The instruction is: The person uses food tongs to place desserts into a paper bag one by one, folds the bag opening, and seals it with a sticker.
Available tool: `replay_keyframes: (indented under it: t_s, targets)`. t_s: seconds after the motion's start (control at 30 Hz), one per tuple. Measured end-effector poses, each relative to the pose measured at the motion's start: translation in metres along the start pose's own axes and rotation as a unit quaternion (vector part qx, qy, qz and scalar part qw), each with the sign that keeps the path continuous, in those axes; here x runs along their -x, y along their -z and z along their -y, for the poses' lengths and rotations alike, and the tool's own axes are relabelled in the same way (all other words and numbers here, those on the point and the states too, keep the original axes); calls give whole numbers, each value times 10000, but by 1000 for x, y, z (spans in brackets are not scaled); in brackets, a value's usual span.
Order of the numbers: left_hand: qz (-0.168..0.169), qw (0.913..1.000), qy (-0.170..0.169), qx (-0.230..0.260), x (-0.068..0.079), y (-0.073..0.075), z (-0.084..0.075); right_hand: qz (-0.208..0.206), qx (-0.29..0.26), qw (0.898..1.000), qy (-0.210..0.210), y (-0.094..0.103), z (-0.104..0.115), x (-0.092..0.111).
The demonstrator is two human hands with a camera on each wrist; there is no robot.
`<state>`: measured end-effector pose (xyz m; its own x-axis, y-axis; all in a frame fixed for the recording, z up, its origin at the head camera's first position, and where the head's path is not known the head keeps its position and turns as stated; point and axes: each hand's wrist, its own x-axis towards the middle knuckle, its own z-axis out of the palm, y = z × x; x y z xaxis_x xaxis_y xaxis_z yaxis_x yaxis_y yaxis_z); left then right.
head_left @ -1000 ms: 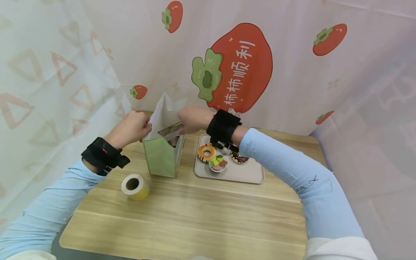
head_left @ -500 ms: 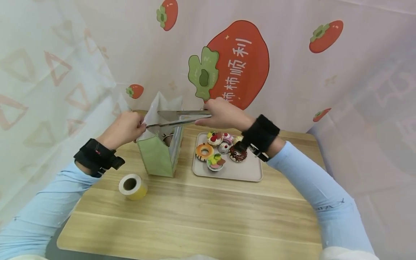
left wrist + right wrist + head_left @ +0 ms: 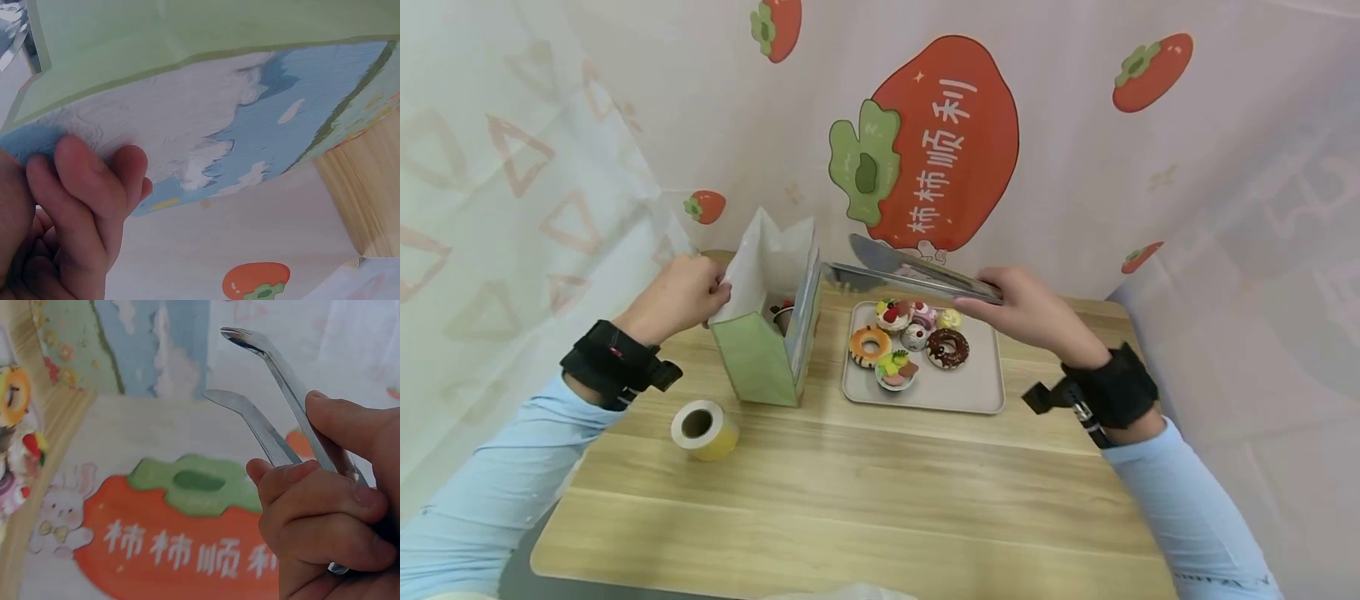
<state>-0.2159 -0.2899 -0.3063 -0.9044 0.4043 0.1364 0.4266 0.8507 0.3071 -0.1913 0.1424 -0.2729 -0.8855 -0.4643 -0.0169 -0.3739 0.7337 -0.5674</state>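
Observation:
My right hand (image 3: pixel 1028 312) holds metal food tongs (image 3: pixel 917 285), their two arms spread apart with nothing between the tips. The tongs hang above the back left of the tray, just right of the bag. My left hand (image 3: pixel 681 296) pinches the top left edge of an upright green paper bag (image 3: pixel 760 360); in the left wrist view its curled fingers (image 3: pixel 94 187) lie against the bag's blue and white printed side (image 3: pixel 200 131). Inside the open bag, a small brown cup with a red top (image 3: pixel 783 317) shows partly, the rest hidden by the bag's wall.
A beige tray (image 3: pixel 958 392) right of the bag carries an orange-glazed donut (image 3: pixel 870 347), a chocolate donut (image 3: pixel 947 348), a fruit-topped cup (image 3: pixel 897 371) and several small cakes. A yellow-sided roll (image 3: pixel 706 431) stands on the wooden table (image 3: pixel 850 500), in front of the bag. Printed curtains hang behind.
My right hand has drawn the tongs up out of the bag and moved right, and the tongs' arms now stand apart. The left hand has stayed on the bag's edge.

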Motion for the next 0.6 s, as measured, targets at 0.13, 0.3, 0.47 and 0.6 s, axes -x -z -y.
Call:
replay_keyframes:
  t_s: [0.13,0.3,0.47,0.6]
  targets:
    - [-37,10000,-18,-16,0,2,1,-41,55,9989,-463,-1,-28,25]
    - [-130,9999,-83,-39,1,2,2,39,189,9946,-1017,-11,-62,49]
    - [-144,9999,-64,-43,4,0,6,167,258,9912,-1289,-22,-90,64]
    - [-135,9999,-34,-35,4,-1,7,210,200,9896,-1409,-29,-109,68]
